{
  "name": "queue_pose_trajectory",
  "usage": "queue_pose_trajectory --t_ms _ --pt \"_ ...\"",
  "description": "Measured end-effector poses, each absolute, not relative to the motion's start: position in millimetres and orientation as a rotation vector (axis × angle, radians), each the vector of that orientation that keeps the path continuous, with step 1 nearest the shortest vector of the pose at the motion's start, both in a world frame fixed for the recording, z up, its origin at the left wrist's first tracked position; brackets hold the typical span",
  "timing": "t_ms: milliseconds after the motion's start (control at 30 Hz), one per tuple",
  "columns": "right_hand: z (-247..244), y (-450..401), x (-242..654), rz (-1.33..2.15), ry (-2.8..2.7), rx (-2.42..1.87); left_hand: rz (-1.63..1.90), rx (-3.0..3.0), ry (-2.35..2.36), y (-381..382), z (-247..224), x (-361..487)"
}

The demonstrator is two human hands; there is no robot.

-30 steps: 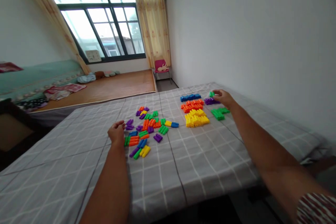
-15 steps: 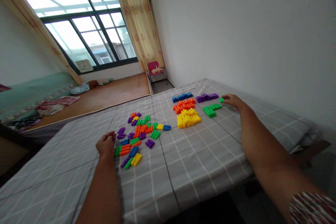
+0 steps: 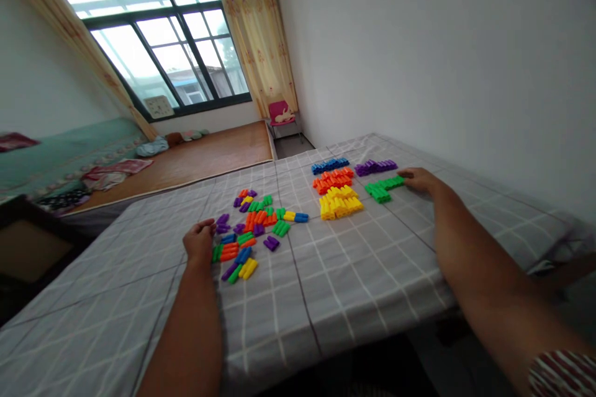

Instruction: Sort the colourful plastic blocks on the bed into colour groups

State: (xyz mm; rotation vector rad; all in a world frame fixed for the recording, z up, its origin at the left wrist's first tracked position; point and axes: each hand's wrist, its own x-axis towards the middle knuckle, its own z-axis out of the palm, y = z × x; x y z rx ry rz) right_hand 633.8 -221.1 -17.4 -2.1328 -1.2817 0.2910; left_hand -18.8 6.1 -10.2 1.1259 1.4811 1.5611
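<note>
At the right end of a row of green plastic blocks (image 3: 384,188), my right hand (image 3: 418,179) has its fingertips closed on the last green block (image 3: 397,180). Left of that row lie sorted groups: yellow blocks (image 3: 341,203), orange blocks (image 3: 332,180), blue blocks (image 3: 330,165) and purple blocks (image 3: 375,167). My left hand (image 3: 199,239) rests by the left edge of a mixed spread of blocks, close to some purple blocks (image 3: 222,222). Its fingers are curled together, and what they may hold is hidden. Orange blocks (image 3: 256,220) lie in the middle of the spread.
A grey checked cloth (image 3: 339,273) covers the table. The white wall (image 3: 419,56) runs along its right side. Beyond stand a low wooden platform (image 3: 223,142), a pink chair (image 3: 279,113) and a window with curtains (image 3: 258,31).
My right hand has brought the green block left against the end of the green row. My left hand stays beside the mixed blocks. The whole view has shifted slightly.
</note>
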Motion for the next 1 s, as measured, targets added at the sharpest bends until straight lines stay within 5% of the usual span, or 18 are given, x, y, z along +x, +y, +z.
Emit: queue_pose_trajectory --t_ms 267,500,800,1000 --pt "-22 -214 624 -0.434 -0.938 -2.251 1.345 1.802 1.600 -12 3 -6" --pt "9 -197 548 -0.905 -1.224 -1.856 0.963 2.458 1.039 -42 5 36" --pt "30 -155 320 -0.154 -2.422 -1.147 0.665 2.716 1.152 -53 5 45" --pt "15 -131 256 -0.135 -2.637 -1.255 0.676 2.655 1.296 -47 6 36"
